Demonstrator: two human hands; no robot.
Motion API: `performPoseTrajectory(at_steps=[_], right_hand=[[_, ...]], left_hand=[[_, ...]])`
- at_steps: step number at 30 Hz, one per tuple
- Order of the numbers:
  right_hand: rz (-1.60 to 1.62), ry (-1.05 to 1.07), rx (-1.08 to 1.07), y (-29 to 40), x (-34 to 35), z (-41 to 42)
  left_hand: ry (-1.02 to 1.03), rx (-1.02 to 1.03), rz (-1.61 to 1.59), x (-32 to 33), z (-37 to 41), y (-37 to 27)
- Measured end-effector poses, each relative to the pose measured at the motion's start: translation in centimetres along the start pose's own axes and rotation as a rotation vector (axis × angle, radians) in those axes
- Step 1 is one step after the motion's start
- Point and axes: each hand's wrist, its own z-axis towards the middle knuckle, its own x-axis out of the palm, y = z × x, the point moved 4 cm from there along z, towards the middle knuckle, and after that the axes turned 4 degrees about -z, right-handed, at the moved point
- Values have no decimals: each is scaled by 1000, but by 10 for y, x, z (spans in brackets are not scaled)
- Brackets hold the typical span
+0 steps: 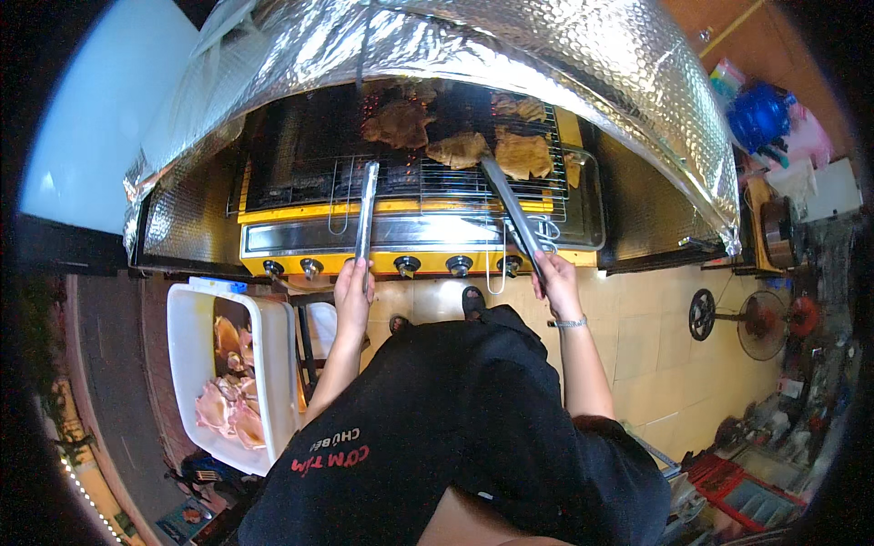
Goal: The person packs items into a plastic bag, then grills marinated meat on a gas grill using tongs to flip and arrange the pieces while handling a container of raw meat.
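My left hand (pixel 353 293) is closed around the lower end of metal tongs (pixel 367 211), whose tips are over the dark part of the yellow grill (pixel 293 217). In my right hand (pixel 558 283) is a second pair of metal tongs (pixel 512 208); their tips touch or lie beside a slice of meat (pixel 457 150) on the wire rack (pixel 464 188). A browned slice of meat (pixel 523 155) lies just right of those tips. Further left, a darker slice (pixel 398 124) lies over glowing red spots. More meat is at the back right, partly in shadow.
A foil-covered hood (pixel 437 48) arches over the grill. Control knobs (pixel 407 265) line its front. At the lower left stands a white plastic tub (pixel 179 362) with raw meat (pixel 232 413). A metal tray (pixel 594 225) sits at the grill's right end. A fan (pixel 761 325) stands farther right.
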Motion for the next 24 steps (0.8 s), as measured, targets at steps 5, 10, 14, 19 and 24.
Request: performPoseTrajectory(at_steps=[5,10,14,19,24], right_hand=[[-405,-149,-298,40,21,21],[-992,-371,-690,135,27,10],[-1387,-471,-888,168,49,34],[-1479,-369,-820,159,68,50],[-1117,-389,-737,159,48,111]], left_hand=[[-28,20,-15,-16,-8,-2],[-84,62,-20,-40,-27,2],[-147,-8,-32,-48,-34,7],[-183,-20,-81,-59,-35,17],[-235,-13,-130,-71,-43,23]])
